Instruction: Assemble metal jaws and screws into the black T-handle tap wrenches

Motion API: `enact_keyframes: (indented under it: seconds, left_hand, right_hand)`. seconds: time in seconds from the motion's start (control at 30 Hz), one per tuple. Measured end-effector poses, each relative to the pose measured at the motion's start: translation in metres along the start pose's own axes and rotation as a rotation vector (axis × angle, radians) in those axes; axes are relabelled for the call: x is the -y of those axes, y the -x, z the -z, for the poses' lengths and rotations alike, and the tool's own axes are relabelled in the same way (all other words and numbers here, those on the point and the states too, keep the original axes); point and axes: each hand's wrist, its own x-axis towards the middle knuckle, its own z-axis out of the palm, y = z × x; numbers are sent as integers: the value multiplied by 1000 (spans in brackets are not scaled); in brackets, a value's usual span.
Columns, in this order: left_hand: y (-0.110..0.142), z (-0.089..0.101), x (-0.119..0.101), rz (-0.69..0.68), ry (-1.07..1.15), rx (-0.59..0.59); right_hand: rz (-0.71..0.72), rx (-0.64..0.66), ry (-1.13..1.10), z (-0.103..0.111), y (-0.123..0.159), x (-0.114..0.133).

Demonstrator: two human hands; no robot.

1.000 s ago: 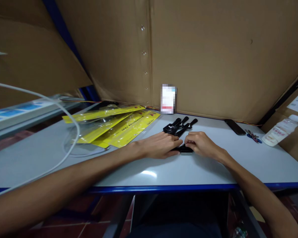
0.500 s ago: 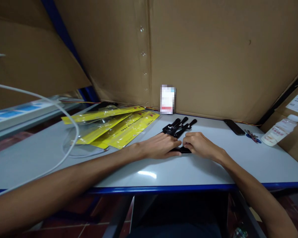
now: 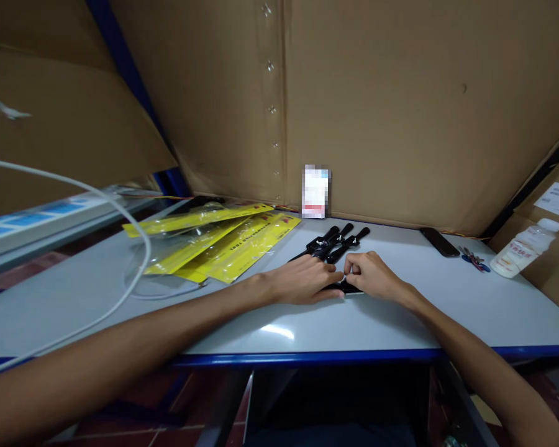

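Observation:
A black spokeshave (image 3: 353,289) lies on the table under my two hands, mostly covered by them. My left hand (image 3: 302,279) rests over its left part, thumb along the near side and fingers across it. From the right, my right hand (image 3: 372,273) has thumb and forefinger pinched together at the tool's middle, where a small shiny part shows. Exactly what the fingertips grip there is hidden. Just beyond my hands, several more black spokeshaves (image 3: 327,241) with small bright screws lie side by side, slanting away.
Yellow cards in clear plastic packaging (image 3: 242,245) are piled at left. A white cable (image 3: 142,233) loops near the power strip (image 3: 51,214). A phone (image 3: 315,192) leans on the cardboard wall. At right are a dark phone (image 3: 440,242), keys (image 3: 474,259) and a bottle (image 3: 522,251).
The view has tilted slightly, so everything sits a little lower. My right hand's fingers have shifted slightly at the spokeshave; my left hand stays on it.

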Motion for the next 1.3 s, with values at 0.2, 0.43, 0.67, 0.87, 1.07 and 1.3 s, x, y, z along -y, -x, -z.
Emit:
enact_keyframes:
  seconds: [0.2,0.43,0.67,0.87,1.07,1.3]
  left_hand:
    - [0,0,-1,7,-11,-3]
    - [0,2,-3,18,-34,13]
    - [-2,5,-5,41,-32,48]
    - [-1,1,-2,26,4,-4]
    - [-1,2,-3,55,-5,51]
    - [-1,5,-4,50,-18,40]
  right_hand:
    - [-85,-59,-158,-11,-6,-7]
    - [34,116,-216,10,-1,-17]
    - [117,192,-169,20,4,-19]
    - [168,34,9,11,2,-15]
    - [-37,37,-277,0,-1,-16]
    - [-106,252,-495,13,-2,-26]
